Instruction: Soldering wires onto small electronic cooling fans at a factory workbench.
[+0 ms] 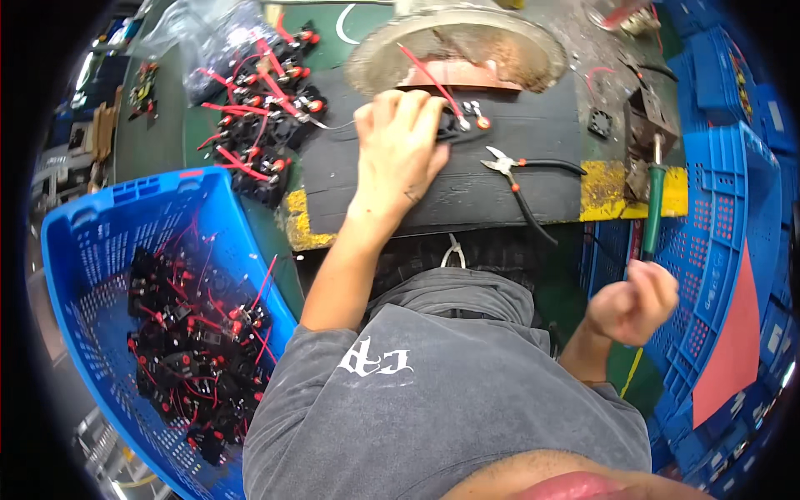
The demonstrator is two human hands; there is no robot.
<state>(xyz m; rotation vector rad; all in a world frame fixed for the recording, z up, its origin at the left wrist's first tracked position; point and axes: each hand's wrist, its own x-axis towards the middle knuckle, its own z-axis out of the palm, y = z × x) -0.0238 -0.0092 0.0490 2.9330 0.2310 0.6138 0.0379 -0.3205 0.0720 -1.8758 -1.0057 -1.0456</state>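
Observation:
My left hand (pixel 398 146) is closed over a small black plastic part (pixel 454 127) on the dark work mat (pixel 333 200). The part carries a red wire (pixel 429 82) and silver terminals, one with an orange-red end. A thin silvery wire runs out to the left from under my fingers; its far end is hard to make out. At the right, my right hand (pixel 635 302) grips the lower end of a green-handled soldering iron (pixel 653 212). The iron's metal shaft points up into a brown metal stand (pixel 648 125) at the bench edge.
Diagonal cutters (pixel 521 179) with black handles lie spread on the mat. Black parts with red wires (pixel 258 108) are heaped at its left; more fill a blue basket (pixel 171 200). A round stone-like plate (pixel 375 58) stands behind the mat. Blue crates (pixel 717 167) line the right.

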